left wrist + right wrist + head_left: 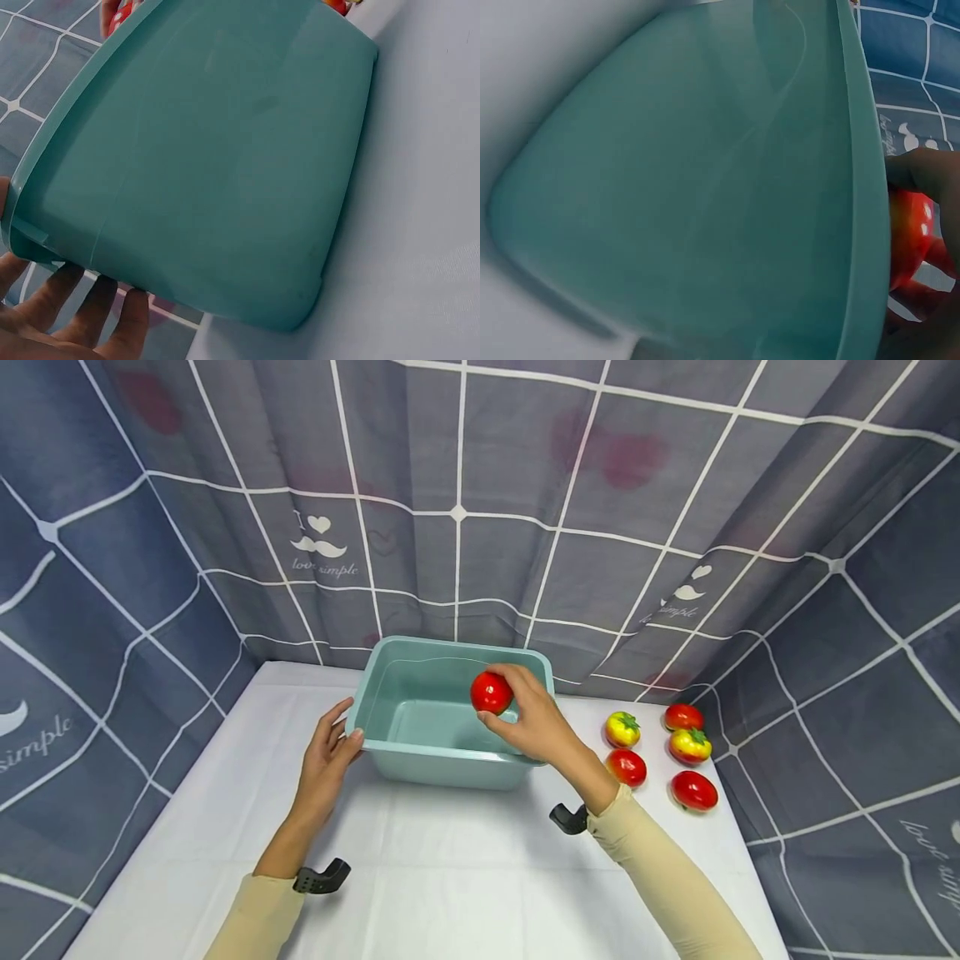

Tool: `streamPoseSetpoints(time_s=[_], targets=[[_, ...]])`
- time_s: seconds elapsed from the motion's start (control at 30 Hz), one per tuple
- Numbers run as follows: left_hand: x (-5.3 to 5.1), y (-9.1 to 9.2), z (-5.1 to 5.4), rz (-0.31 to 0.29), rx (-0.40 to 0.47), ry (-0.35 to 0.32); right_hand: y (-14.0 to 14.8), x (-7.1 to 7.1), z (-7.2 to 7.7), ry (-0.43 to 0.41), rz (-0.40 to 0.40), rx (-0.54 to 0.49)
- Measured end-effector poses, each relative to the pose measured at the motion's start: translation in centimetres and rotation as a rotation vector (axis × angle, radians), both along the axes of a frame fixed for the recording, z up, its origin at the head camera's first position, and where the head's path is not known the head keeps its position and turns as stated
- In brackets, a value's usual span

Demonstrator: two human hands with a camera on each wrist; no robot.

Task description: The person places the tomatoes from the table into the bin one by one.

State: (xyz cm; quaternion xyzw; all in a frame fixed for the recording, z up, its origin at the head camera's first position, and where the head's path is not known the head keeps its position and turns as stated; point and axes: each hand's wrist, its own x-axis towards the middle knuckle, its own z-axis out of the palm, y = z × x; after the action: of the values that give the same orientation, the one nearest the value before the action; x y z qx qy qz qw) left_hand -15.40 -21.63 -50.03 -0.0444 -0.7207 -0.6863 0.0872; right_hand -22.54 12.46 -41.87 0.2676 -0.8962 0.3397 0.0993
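A pale teal plastic basin (pixel 442 768) stands upright on the table. My left hand (pixel 326 760) holds its left end, thumb at the rim and fingers along the outside; the left wrist view shows those fingers (pixel 127 322) against the wall. My right hand (pixel 536 714) grips a shiny, round red fruit (pixel 491 693) between thumb and fingers over the basin's right part. The right wrist view shows this red fruit (pixel 909 236) beyond the rim, partly hidden by the hand. The visible part of the basin's floor bears nothing.
Right of the basin lie several glossy fruits: a yellow-red one with green leaves (pixel 622 729), a similar one (pixel 690 746), and red ones (pixel 693 791), one partly beside my right forearm. A grey checked curtain (pixel 495 560) encloses the white-covered table (pixel 442 877) behind and at both sides.
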Motion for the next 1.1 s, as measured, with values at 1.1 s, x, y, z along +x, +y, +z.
streamPoseSetpoints(time_s=[1.1], targets=[[0.0,0.3,0.0,0.020,-0.017,-0.025,6.8,1.2,-2.4,0.061,-0.221,-0.267]])
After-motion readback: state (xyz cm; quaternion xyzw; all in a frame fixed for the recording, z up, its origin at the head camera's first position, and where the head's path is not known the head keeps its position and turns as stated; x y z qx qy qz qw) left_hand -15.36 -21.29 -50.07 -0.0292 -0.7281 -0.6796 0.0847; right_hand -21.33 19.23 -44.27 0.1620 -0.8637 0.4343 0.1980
